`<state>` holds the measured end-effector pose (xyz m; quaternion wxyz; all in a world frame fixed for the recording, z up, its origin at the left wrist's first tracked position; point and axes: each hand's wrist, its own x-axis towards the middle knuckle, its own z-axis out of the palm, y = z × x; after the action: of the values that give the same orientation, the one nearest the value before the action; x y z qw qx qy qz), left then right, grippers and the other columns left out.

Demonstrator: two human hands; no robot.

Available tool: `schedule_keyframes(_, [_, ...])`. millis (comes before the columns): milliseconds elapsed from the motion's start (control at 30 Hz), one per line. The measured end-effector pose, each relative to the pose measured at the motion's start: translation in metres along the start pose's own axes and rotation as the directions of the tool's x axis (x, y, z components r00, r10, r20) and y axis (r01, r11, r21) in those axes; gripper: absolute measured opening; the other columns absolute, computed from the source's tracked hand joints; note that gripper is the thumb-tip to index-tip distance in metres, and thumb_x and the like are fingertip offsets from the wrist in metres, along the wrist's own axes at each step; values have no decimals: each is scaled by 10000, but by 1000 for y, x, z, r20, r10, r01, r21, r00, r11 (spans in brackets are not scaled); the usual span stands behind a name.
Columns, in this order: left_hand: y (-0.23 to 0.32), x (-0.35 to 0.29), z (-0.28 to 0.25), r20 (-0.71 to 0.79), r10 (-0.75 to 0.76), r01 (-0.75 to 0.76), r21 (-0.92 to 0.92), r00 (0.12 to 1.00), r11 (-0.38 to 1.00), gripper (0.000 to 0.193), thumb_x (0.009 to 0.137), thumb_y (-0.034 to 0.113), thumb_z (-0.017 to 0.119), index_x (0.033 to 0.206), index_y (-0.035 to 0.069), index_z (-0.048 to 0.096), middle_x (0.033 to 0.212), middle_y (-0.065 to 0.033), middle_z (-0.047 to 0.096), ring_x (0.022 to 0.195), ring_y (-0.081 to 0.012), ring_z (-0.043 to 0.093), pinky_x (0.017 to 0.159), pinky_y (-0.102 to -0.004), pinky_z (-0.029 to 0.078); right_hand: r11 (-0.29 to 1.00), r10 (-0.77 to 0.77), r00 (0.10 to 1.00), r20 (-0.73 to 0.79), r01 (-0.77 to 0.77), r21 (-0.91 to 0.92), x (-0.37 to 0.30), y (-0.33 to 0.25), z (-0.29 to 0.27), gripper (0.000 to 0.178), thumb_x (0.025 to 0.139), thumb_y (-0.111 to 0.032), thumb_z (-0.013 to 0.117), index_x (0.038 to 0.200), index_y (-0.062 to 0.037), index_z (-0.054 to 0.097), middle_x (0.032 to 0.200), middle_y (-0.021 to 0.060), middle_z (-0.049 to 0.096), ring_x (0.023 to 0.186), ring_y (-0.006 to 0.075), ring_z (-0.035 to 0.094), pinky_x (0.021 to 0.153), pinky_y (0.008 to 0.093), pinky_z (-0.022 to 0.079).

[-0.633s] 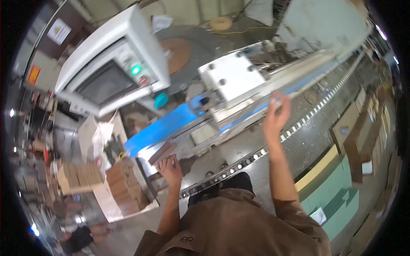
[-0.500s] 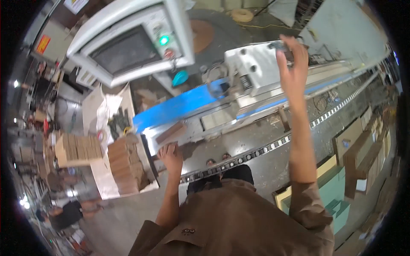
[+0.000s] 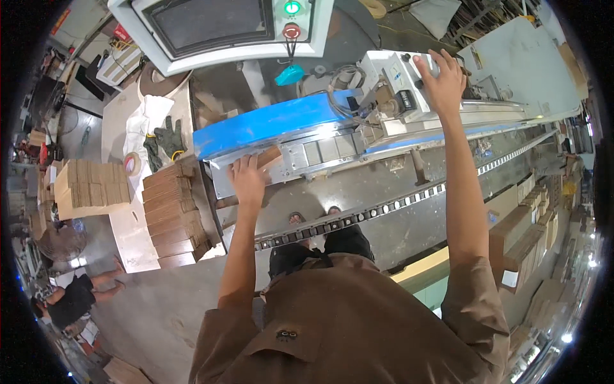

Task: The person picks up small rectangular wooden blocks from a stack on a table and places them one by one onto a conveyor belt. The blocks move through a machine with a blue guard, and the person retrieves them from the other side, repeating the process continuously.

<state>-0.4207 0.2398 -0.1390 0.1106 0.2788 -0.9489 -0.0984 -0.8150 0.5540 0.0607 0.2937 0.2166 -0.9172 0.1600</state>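
My left hand (image 3: 247,180) is at the metal infeed plate (image 3: 223,185) of a long machine. Its bent fingers lie over the left end of a short brown board strip (image 3: 270,156); the palm hides how firmly they grip it. My right hand (image 3: 442,83) reaches far forward over the white machine head (image 3: 391,75), fingers apart and thumb toward a black knob. Its fingertips are at the head's far right side, and nothing shows in its grasp. A blue cover (image 3: 275,125) runs along the machine behind the strip.
A control panel (image 3: 211,29) with a lit green button stands at the back. Left, a table (image 3: 118,224) bears stacked brown boards (image 3: 173,214), dark gloves (image 3: 167,139) and a tape roll (image 3: 132,164). A roller rail (image 3: 358,217) crosses before my legs. Another person (image 3: 71,304) is far left.
My left hand has moved forward from the plate's near edge onto the brown strip's left end. My right hand stays over the machine head, its fingers shifted slightly. The whole view has turned.
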Motion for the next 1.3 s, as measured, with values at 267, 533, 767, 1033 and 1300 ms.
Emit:
schedule_keyframes(267, [94,16,21,-103,280,-294,-172,954,940,452,890,201,811,1326,128,714,1261,-102,652,1190,-319,606,999,-517,435,985,72,997,-34,-66,162,3,-2,-2,609,925,-659,725,1149,-101,820,1450,195,661,1369,421,574,1178,542,420])
schedule_keyframes(533, [130,50,127,-219,441,-465,-72,870,882,434,887,149,763,1319,137,740,1287,-25,685,1146,-252,635,1057,-452,440,972,93,995,-38,-82,219,3,-10,-10,450,902,-530,790,1034,-101,814,1400,177,686,1298,420,601,1103,495,491])
schedule_keyframes(767, [123,51,119,-146,505,-509,11,851,861,504,873,91,666,1363,180,739,1381,25,690,1208,-215,620,1099,-464,424,968,105,994,-17,-99,232,1,-12,-12,376,902,-480,789,1008,-119,807,1398,154,684,1329,381,591,1117,480,485])
schedule_keyframes(1033, [130,53,121,-49,534,-534,5,844,845,682,807,36,664,1471,193,670,1432,21,670,1202,-225,606,1112,-493,406,969,84,996,40,-91,230,1,-15,-19,338,911,-453,790,1000,-127,804,1380,112,696,1339,369,578,1109,477,490])
schedule_keyframes(1300, [189,62,150,32,519,-520,66,854,852,398,856,141,654,1240,182,752,1185,-10,703,1138,-241,634,1054,-500,485,954,24,1000,-10,-20,298,1,-4,-13,346,924,-449,811,1006,-114,800,1355,132,704,1314,378,583,1091,496,482])
